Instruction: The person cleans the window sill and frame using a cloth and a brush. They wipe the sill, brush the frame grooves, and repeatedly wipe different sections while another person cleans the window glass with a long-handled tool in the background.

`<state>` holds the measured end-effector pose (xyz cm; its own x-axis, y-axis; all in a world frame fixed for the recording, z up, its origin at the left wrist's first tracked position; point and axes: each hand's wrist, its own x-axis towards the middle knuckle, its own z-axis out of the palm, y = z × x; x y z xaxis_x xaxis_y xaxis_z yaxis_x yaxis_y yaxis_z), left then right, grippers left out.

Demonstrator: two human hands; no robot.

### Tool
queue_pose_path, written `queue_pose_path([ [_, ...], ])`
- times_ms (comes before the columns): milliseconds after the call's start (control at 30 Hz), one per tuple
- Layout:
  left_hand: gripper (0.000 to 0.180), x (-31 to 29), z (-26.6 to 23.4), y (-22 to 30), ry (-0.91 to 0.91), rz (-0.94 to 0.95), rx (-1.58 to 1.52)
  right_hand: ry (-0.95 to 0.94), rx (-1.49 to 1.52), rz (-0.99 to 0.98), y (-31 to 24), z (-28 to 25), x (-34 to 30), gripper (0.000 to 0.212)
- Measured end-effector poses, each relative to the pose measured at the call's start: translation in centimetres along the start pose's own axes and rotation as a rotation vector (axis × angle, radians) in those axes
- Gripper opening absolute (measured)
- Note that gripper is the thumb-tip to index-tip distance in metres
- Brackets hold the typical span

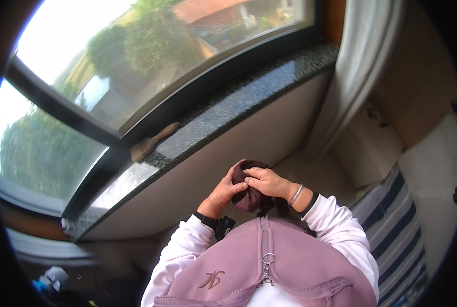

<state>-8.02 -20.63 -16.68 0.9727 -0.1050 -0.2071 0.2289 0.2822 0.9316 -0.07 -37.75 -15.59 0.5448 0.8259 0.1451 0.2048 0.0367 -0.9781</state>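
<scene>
Dark maroon cloth held up before chest, curled into rough loop. We see left hand pinching its left side, right hand its upper right; both closed on fabric. We judge handling midway: cloth taken up, not yet released; remaining steps we cannot tell. Beyond, speckled sill bears wooden brush, untouched; striped fabric lies off right.

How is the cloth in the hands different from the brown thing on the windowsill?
The dark cloth is held by the left hand and right hand; the brown thing lies on the windowsill.
The dark cloth is soft-looking, bunched and rounded; the brown thing looks stiff and long, with one narrow end.
The dark cloth is deep maroon; the brown thing is lighter.
</scene>
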Motion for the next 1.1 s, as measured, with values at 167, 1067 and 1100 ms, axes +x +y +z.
queue_pose_path([
  [167,0.044,-2.4,-1.9,4.2,0.279,0.073,0.056,0.157,-0.654,-0.404,-2.5,-4.7,4.0,0.028],
  [1067,0.037,2.8,-7.5,13.4,0.934,0.292,1.437,0.407,-0.767,-0.540,-1.2,-7.5,17.3,0.017],
  [1100,0.037,2.8,-7.5,13.3,0.944,0.284,1.442,0.399,-0.753,-0.537,-1.3,-7.5,17.3,0.017],
])
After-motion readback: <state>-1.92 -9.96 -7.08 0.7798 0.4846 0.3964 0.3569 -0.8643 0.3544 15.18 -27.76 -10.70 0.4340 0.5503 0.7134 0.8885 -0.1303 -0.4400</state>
